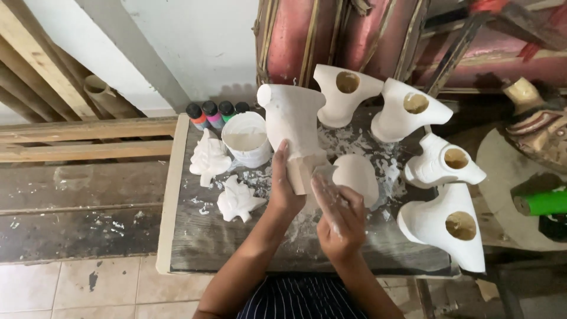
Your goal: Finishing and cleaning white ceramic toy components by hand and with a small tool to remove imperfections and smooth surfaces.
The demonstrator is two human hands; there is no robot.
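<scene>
Head view
Left hand: the left hand point(284, 188) is wrapped around the lower part of a white plaster figure point(293, 127), thumb up along its side, holding it tilted above the middle of the bench point(195, 236).
Right hand: the right hand point(338, 214), dusted white, has its fingers flat and together, pressed against the base of that figure just beside the left hand; whether anything lies under the fingers I cannot tell.
Plaster figure: tall, unpainted, narrower at its blocky base and wider at the top; it stands clear of the bench, carried by the left hand.
Round cast: a smooth white domed piece point(358, 177) lies on the bench just right of the hands.
Hollow casts: four white casts with round holes point(345, 91) point(407, 109) point(444, 165) point(449, 227) run from the far edge down the right edge.
Pot: a white tub point(246, 139) of white paste stands near the far left corner.
Paint bottles: small black-capped bottles point(212, 115) stand in a row at the far edge behind the tub.
Leaf casts: two small white leaf-like pieces point(208, 158) point(238, 201) lie toward the left edge.
Bench top: dark wood, spattered with white.
</scene>
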